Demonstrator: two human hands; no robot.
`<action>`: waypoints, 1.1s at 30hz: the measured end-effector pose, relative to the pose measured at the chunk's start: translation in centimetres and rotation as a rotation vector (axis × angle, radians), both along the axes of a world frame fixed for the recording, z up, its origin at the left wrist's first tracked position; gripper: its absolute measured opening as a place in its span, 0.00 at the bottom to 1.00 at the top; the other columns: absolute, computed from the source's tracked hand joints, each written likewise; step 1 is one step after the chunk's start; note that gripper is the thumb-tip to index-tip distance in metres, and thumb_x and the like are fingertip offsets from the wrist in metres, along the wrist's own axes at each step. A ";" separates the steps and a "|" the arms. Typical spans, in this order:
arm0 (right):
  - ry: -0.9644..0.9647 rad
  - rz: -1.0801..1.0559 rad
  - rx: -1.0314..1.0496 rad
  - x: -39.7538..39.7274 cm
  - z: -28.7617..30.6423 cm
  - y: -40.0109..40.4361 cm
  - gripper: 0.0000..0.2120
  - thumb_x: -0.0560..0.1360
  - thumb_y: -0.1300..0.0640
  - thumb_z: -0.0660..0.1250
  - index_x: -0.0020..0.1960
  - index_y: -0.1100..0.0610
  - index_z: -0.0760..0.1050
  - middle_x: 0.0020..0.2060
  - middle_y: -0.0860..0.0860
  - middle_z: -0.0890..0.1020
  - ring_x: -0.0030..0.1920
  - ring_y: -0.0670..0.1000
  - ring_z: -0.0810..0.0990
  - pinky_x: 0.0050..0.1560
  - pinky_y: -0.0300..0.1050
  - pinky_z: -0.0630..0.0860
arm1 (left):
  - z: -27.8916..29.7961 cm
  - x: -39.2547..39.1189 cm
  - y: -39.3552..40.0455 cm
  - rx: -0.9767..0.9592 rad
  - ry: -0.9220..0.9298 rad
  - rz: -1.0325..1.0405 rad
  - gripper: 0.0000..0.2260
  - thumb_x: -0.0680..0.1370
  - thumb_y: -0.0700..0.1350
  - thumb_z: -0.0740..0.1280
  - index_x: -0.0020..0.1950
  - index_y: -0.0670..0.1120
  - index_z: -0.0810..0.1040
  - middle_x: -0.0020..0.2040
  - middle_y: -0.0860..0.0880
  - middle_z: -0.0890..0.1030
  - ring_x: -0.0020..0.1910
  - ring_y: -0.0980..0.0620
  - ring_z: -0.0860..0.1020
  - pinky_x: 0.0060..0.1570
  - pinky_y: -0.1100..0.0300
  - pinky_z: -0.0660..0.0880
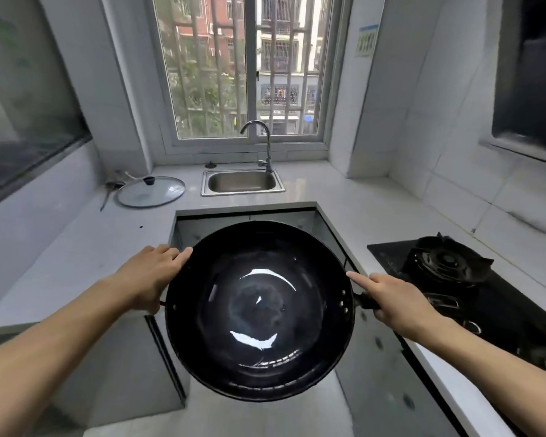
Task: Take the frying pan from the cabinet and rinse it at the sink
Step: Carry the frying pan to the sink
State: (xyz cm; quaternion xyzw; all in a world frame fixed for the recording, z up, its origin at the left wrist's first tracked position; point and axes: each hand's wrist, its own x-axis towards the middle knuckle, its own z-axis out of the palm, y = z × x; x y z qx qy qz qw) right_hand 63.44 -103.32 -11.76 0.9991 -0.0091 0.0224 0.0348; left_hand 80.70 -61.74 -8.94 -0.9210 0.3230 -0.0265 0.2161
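A large black frying pan (pixel 259 310), round and glossy inside, hangs in the air in front of me, level with the counter's inner corner. My left hand (pixel 148 275) grips its left rim, thumb over the edge. My right hand (pixel 391 302) is closed around the black handle on the pan's right side, index finger stretched along the rim. The steel sink (pixel 242 182) lies beyond the pan under the window, with a curved chrome tap (pixel 262 143) at its back right. The tap shows no running water.
A glass lid (pixel 152 190) and a utensil (pixel 108 193) lie on the white counter (pixel 85 247) left of the sink. A black gas hob (pixel 454 272) is at the right. Grey cabinet fronts (pixel 133 373) stand below on both sides of the floor gap.
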 end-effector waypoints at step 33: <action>0.010 0.068 0.011 52.7 -0.7 -8.2 0.39 0.65 0.66 0.65 0.71 0.44 0.58 0.57 0.47 0.70 0.55 0.52 0.72 0.37 0.44 0.72 | -2.1 55.0 -7.3 -0.121 0.128 -0.022 0.51 0.57 0.50 0.78 0.74 0.50 0.54 0.58 0.54 0.72 0.58 0.51 0.69 0.53 0.61 0.72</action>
